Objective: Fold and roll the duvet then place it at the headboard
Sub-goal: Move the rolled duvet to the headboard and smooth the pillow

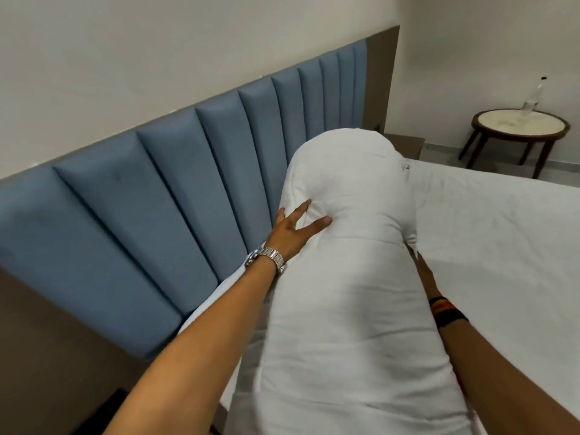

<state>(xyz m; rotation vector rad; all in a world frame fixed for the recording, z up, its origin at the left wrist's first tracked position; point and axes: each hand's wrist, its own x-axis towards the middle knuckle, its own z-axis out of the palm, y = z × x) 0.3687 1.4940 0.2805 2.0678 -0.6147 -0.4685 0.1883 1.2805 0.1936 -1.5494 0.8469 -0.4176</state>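
The white duvet [345, 277] is rolled into a long thick bolster. It lies on the bed alongside the blue padded headboard [175, 183], running from the near edge toward the far corner. My left hand [293, 229], with a metal watch on the wrist, presses flat on the roll's left side, fingers spread. My right hand [423, 271] lies along the roll's right side, fingers tucked partly under it and mostly hidden. A striped band sits on that wrist.
A white sheet covers the mattress [502, 246] to the right of the roll. A round wooden side table [519, 127] with a clear glass bottle [532, 100] stands in the far right corner. A brown panel [47, 340] frames the headboard.
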